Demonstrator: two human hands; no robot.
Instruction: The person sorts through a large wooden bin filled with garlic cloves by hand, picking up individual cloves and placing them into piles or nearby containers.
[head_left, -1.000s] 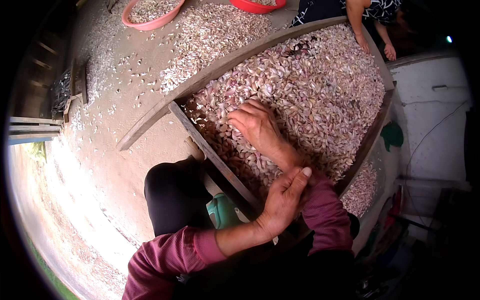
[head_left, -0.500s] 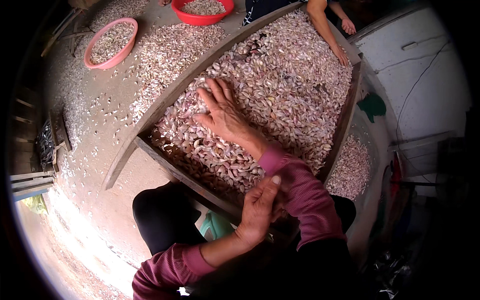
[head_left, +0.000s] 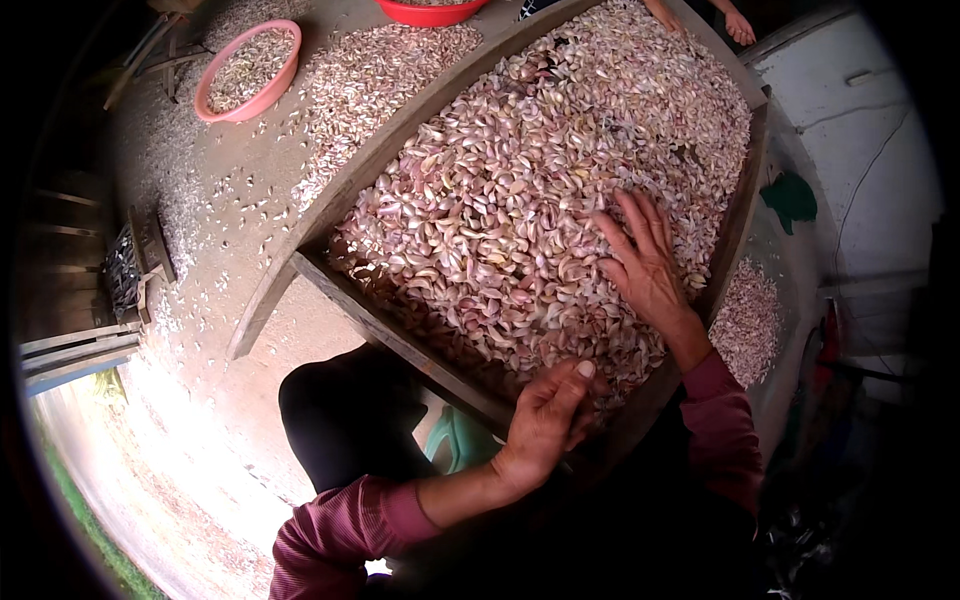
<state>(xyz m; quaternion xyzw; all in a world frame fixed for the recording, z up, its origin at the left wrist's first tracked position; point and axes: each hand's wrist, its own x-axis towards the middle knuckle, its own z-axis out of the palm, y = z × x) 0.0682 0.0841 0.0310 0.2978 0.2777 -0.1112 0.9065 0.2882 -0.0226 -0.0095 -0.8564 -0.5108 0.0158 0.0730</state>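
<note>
Loose garlic cloves [head_left: 490, 215], pinkish white, lie thick in a wooden tray [head_left: 398, 348] in front of me. My right hand [head_left: 645, 262] rests palm down on the cloves near the tray's right side, fingers spread and nothing gripped. Close to the near edge, my left hand [head_left: 545, 425] is curled closed with the thumb pressed against the fingers. What it may hold is hidden inside the curl. At the near left corner the cloves are thinner and the dark tray bottom shows.
Another person's hand [head_left: 663, 14] touches the far cloves; their other hand [head_left: 738, 27] hangs beyond the rim. Cloves cover the floor at the far left, near a pink basin [head_left: 291, 78] and a red basin [head_left: 432, 14]. More cloves [head_left: 748, 325] lie right of the tray.
My right hand has swept from the left part of the tray to the right over the cloves, uncrossing from my left arm. My left hand stays closed. The view has shifted.
</note>
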